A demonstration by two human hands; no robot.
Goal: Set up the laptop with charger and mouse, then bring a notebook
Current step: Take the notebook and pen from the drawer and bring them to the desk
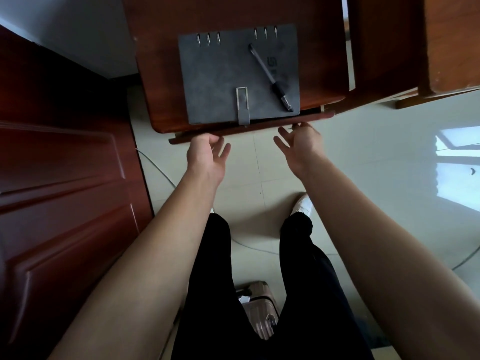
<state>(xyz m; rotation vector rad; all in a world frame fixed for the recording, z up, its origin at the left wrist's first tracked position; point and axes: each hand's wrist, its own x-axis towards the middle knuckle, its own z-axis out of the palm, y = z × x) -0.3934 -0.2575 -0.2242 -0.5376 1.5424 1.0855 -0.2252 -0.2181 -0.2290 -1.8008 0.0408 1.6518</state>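
Note:
A grey ring-bound notebook (226,76) with a strap clasp lies flat on a small brown wooden table (322,61). A black pen (270,75) rests diagonally on its cover. My left hand (207,157) reaches toward the table's near edge, fingers spread, fingertips just at the edge below the notebook. My right hand (298,146) is also open, palm turned inward, its fingertips touching the table edge to the right of the clasp. Neither hand holds anything. No laptop, charger or mouse is in view.
A dark red wooden door (59,190) fills the left side. Another wooden piece of furniture (446,48) stands at the upper right. A pink suitcase (259,310) sits on the pale tiled floor between my legs. A thin cable (161,170) runs across the floor.

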